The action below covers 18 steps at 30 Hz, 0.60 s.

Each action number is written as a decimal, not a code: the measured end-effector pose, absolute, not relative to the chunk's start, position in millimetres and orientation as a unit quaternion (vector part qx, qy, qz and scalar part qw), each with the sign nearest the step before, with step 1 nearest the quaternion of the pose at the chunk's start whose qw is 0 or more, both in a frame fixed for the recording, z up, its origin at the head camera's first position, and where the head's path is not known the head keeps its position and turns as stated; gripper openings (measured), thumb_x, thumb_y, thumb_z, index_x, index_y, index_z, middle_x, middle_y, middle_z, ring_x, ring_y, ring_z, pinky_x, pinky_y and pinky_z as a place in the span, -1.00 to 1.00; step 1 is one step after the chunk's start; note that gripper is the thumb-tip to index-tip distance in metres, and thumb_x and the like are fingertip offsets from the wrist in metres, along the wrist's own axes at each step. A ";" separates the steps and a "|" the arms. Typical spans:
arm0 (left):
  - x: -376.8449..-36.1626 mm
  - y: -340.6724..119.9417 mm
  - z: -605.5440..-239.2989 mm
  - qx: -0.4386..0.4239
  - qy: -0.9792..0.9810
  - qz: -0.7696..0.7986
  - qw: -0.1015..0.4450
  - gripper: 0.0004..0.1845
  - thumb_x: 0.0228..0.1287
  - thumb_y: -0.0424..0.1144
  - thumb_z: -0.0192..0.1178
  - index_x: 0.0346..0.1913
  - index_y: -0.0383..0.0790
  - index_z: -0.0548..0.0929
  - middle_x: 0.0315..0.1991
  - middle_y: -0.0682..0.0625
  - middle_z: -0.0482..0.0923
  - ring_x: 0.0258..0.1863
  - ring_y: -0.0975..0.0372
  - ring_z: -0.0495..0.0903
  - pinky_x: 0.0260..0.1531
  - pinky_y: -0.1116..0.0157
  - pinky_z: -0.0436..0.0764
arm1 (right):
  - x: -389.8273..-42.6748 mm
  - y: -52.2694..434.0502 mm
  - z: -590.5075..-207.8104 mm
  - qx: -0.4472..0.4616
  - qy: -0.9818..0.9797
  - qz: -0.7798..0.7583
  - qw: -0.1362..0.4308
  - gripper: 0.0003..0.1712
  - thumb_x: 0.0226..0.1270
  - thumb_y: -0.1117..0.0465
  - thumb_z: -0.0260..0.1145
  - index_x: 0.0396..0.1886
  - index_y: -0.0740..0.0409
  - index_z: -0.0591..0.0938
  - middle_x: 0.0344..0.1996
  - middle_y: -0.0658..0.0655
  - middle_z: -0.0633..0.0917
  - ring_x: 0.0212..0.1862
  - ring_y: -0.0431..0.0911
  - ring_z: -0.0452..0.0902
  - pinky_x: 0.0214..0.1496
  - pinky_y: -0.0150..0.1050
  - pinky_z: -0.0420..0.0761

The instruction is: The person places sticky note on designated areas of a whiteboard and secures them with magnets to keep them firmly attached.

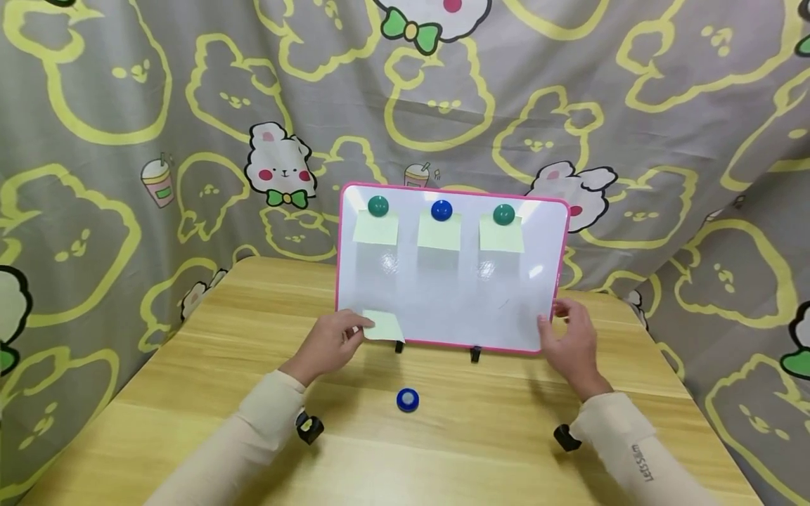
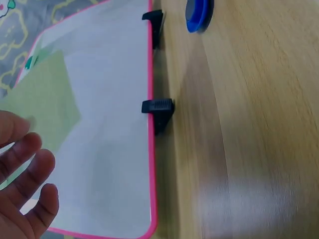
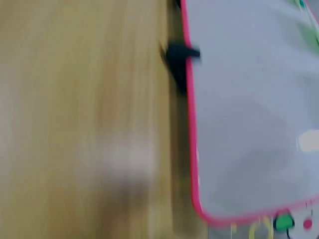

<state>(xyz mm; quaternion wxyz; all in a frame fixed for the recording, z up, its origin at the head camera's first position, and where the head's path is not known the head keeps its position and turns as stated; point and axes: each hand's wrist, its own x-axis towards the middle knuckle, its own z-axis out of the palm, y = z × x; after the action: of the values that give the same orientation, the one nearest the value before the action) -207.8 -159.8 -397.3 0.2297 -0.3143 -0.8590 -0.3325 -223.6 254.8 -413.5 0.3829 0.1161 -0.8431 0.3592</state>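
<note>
A whiteboard (image 1: pixel 455 302) with a pink frame leans back on black stand feet (image 2: pixel 159 112). Along its top hang three pale yellow-green paper notes (image 1: pixel 439 232), under two green magnets (image 1: pixel 377 206) and one blue magnet (image 1: pixel 441 210). My left hand (image 1: pixel 329 343) pinches another sticky note (image 1: pixel 383 326) between thumb and fingers, in front of the board's lower left corner. At the lower right edge, my right hand (image 1: pixel 572 344) holds the board's side, thumb in front and fingers behind. The right wrist view shows the board's corner (image 3: pixel 199 209), without the hand.
A loose blue round magnet (image 1: pixel 408 400) lies on the wooden table (image 1: pixel 392 457) in front of the board, between the forearms. Behind the table hangs a grey curtain (image 1: pixel 354 91) with yellow cartoon outlines. Black wrist devices (image 1: pixel 309 429) sit under both sleeves.
</note>
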 end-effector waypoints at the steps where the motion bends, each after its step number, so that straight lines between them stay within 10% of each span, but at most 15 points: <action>1: -206.5 -161.3 -395.7 -0.298 -0.865 -0.341 0.215 -0.75 0.16 -0.54 0.10 -0.24 -0.27 0.75 -0.37 0.01 0.66 -0.51 0.34 0.50 -0.49 0.35 0.56 | -222.9 248.0 -414.7 0.135 -0.842 0.362 0.376 -0.59 0.16 0.37 0.31 -0.02 0.46 0.46 -0.25 0.34 0.56 -0.18 0.16 0.47 -0.16 -0.04 0.40; 12: -204.4 -176.1 -380.0 -0.236 -0.897 -0.331 0.170 -0.81 0.28 -0.24 0.25 -0.15 -0.29 0.71 -0.20 -0.08 0.66 -0.41 0.21 0.61 -0.45 0.26 0.59 | -214.8 180.7 -424.4 0.284 -0.861 0.396 0.146 -0.61 0.30 0.34 0.32 0.08 0.33 0.46 -0.33 0.02 0.63 -0.33 -0.17 0.57 -0.30 -0.26 0.62; 18: -208.1 -185.9 -374.5 -0.224 -0.910 -0.317 0.146 -0.76 0.23 -0.41 0.16 -0.07 -0.29 0.69 -0.50 0.04 0.51 -0.64 0.30 0.39 -0.59 0.31 0.44 | -208.2 157.1 -438.0 0.316 -0.871 0.371 0.070 -0.63 0.35 0.26 0.29 0.10 0.28 0.49 -0.23 0.06 0.67 -0.31 -0.19 0.58 -0.28 -0.24 0.62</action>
<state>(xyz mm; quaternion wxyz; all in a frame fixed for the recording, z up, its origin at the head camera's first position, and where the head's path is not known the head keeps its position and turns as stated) -208.1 -185.9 -374.5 0.1461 -0.2238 -0.9099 -0.3174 -208.2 157.1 -438.0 0.0698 0.3156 -0.8707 0.3706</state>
